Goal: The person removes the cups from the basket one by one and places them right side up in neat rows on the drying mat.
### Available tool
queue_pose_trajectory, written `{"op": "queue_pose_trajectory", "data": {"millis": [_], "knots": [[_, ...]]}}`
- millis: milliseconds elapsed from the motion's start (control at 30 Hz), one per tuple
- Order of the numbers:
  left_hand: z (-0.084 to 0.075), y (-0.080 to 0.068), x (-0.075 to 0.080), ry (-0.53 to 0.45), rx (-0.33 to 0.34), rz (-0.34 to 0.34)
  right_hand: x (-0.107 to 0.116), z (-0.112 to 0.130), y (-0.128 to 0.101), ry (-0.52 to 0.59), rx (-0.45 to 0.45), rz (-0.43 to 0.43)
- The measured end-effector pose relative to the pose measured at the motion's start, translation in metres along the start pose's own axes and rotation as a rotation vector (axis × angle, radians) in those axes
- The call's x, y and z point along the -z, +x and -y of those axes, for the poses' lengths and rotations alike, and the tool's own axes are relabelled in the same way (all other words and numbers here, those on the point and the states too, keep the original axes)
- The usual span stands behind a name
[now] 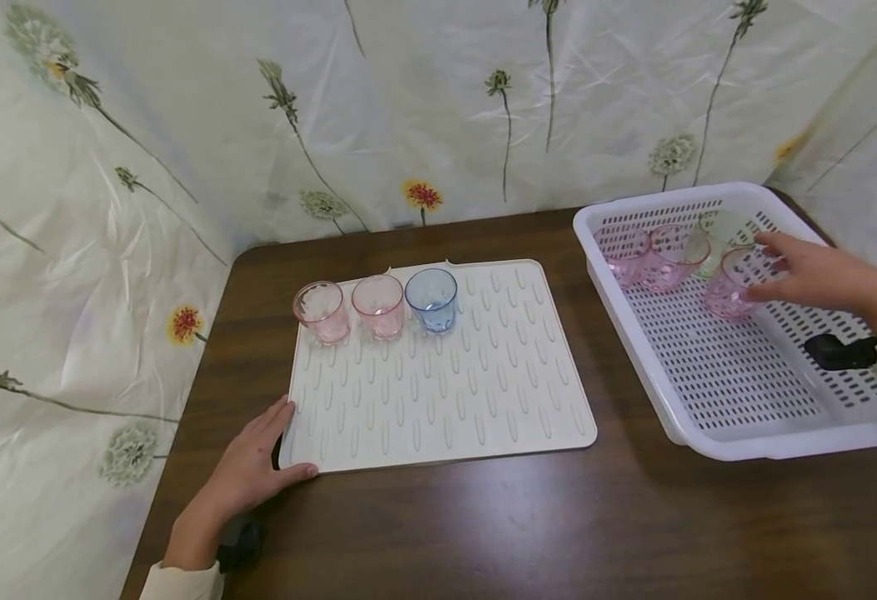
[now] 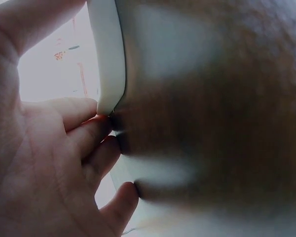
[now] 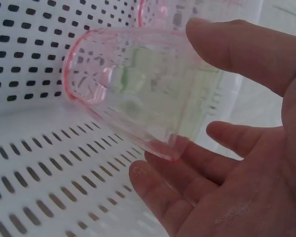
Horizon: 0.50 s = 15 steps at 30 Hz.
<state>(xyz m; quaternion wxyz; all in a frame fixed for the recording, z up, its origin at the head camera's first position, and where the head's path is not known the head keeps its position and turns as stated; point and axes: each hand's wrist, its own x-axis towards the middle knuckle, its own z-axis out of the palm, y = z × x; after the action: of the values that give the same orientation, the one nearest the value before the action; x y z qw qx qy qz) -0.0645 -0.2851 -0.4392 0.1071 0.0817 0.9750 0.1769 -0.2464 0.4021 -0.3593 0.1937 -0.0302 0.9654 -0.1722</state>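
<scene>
Landmark: the white ribbed drying mat (image 1: 438,392), lying flat on the dark wooden bench (image 1: 483,533).

Left hand (image 1: 247,471): rests on the bench at the mat's near-left corner. The thumb lies along the mat's near edge and the fingers along its left edge. In the left wrist view the fingers (image 2: 89,133) are bent against the mat's rim; the view is too blurred to tell whether they actually clamp the edge or only press on it.

Right hand (image 1: 814,271): well to the right of the mat, inside the white perforated basket (image 1: 731,392). Its fingers are spread and partly curved around a pink cup (image 1: 731,287) in the basket. In the right wrist view the thumb lies over the cup and the fingers (image 3: 163,192) under it, touching but not yet firmly closed.

Also in the basket, beyond that cup: 2 pink cups (image 1: 648,254) and 1 clear cup (image 1: 716,237).

On the mat's far-left edge: 3 cups upright in a row, 2 pink cups (image 1: 348,308) and 1 blue cup (image 1: 431,298), just beside each other.

A flowered sheet (image 1: 183,125) hangs behind the bench.
</scene>
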Motion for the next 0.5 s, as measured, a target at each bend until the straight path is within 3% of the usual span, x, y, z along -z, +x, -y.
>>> {"op": "queue_pose_trajectory", "data": {"millis": [300, 500], "knots": [[-0.001, -0.001, -0.001, -0.014, -0.005, 0.000, -0.010, -0.008, 0.008, 0.223, -0.042, -0.021], [-0.001, -0.002, 0.000, -0.025, 0.000, -0.001, -0.013, -0.007, 0.009, 0.277, -0.052, -0.010]]}}
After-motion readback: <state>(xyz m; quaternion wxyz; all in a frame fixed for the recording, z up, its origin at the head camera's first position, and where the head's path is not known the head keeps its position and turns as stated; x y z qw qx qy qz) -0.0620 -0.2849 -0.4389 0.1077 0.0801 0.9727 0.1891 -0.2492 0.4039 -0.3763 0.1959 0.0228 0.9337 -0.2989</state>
